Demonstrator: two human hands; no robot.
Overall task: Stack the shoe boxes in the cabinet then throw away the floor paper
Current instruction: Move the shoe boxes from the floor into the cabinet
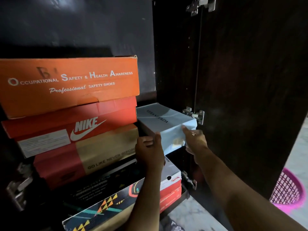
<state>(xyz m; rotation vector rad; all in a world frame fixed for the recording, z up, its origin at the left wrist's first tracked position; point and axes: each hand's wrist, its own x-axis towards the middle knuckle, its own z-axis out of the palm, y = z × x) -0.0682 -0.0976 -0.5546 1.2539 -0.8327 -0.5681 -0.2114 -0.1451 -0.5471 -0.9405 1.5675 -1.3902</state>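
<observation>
A pale blue shoe box [164, 118] sits inside the dark cabinet at the right, on top of a white and red box [172, 180]. My left hand [150, 151] grips its front left corner, thumb up on the end face. My right hand [195, 142] holds its front right corner, a finger lying along the top edge. To the left stands a stack: an orange safety-shoes box [70, 84] on top, a red Nike box [100, 117] under it, a red and tan box [106, 150] below, and a black patterned box [106, 202] lowest.
The open cabinet door [250, 89] stands at the right with metal hinges [194, 114]. A pink plastic basket [290, 190] sits on the pale marble floor [195, 217] beyond the door. The cabinet's back wall [83, 27] is dark above the stack.
</observation>
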